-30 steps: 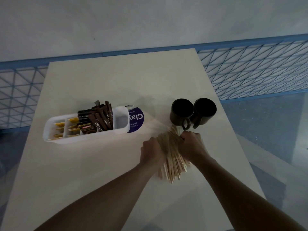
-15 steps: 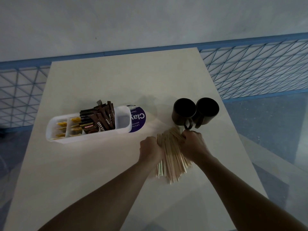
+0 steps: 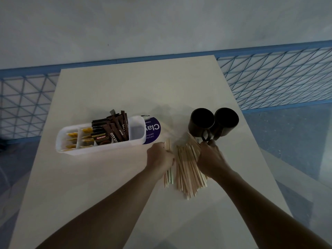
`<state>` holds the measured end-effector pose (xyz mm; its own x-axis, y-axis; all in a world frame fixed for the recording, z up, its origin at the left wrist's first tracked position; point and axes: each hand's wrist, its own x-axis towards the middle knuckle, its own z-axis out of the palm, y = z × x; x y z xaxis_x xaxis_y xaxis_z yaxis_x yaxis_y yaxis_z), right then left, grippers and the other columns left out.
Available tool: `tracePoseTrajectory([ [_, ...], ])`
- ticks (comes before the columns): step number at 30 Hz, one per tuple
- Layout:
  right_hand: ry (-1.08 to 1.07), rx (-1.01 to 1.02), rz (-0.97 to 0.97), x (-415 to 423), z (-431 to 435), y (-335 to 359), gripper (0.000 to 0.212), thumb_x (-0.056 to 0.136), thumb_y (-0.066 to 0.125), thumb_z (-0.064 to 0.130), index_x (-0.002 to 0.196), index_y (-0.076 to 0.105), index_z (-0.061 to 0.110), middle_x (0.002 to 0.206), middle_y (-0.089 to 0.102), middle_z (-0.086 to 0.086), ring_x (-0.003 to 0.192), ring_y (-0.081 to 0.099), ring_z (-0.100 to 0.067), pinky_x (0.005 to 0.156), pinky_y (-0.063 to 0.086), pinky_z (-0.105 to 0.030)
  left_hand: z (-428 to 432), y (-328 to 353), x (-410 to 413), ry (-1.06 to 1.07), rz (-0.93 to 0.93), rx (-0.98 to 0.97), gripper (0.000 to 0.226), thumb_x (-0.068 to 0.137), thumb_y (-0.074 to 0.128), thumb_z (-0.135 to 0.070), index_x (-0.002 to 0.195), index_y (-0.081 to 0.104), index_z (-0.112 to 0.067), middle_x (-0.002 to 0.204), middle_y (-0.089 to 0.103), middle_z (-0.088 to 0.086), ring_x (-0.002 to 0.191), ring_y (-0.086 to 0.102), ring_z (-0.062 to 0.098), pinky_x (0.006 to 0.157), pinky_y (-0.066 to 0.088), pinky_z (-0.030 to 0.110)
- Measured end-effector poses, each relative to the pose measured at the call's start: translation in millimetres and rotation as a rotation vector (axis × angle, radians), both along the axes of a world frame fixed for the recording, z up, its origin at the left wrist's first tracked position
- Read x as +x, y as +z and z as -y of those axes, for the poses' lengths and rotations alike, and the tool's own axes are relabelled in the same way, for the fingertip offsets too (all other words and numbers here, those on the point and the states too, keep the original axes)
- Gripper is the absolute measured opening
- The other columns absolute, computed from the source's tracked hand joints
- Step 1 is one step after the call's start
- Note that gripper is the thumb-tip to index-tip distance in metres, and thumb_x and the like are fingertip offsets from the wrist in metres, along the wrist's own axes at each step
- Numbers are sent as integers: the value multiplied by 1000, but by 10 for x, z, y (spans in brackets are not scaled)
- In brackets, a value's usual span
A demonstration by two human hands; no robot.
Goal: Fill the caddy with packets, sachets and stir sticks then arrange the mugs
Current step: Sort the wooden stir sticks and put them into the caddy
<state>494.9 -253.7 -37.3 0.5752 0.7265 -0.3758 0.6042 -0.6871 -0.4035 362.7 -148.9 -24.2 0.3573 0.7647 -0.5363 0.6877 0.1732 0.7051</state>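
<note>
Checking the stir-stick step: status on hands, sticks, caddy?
Left hand grips small bunch. Right hand holds main pile on table. Caddy end compartment holds no sticks. Mugs crowd right fingers.

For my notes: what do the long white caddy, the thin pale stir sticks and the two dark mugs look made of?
Long white caddy: plastic, probably; milky, see-through walls with rounded moulded corners.
Thin pale stir sticks: wood or bamboo; matt tan, flat narrow strips.
Two dark mugs: likely glazed ceramic; thick rims, faint sheen, though dim light leaves it open.

Pale table (image 3: 125,90) before a grey wall (image 3: 161,24); blue mesh railing (image 3: 269,78) behind; floor (image 3: 287,133) perhaps bluish, light dim.
</note>
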Motion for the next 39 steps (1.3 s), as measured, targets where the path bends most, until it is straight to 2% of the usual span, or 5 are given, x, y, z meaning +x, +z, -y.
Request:
tracePoseTrajectory([
  [6,-28,-19,-26,-70,-24,57,42,86,51,-5,126,48,5,126,43,-15,83,49,-17,53,33,-17,-54,119,-39,78,118,-106,24,92,47,5,108,63,-3,88,71,13,64,67,19,64,61,36],
  [10,-37,-23,-81,-125,-75,94,33,87,48,0,118,51,10,96,57,-5,77,57,-17,53,38,-23,-90,175,-102,69,147,-119,28,93,49,6,116,60,-4,90,70,12,67,68,19,67,60,36],
  [15,-12,84,-176,-255,-210,231,18,96,42,13,107,55,17,92,64,-6,78,64,-19,64,57,-34,-196,269,-177,83,208,-113,18,93,53,2,107,63,-4,88,71,12,75,72,23,71,62,41],
  [29,-250,547,-624,-696,-1172,632,27,90,42,-8,93,61,11,84,66,-9,80,61,-24,74,54,-40,-822,751,-401,225,413,109,19,93,60,-10,81,69,-21,87,75,4,81,73,22,73,62,44],
  [39,-287,718,-681,-874,-1635,687,28,89,39,-10,97,63,4,83,67,-10,81,64,-24,85,56,-43,-1019,789,-497,363,475,282,17,96,59,-20,107,73,-20,97,75,-7,91,70,9,86,58,37],
])
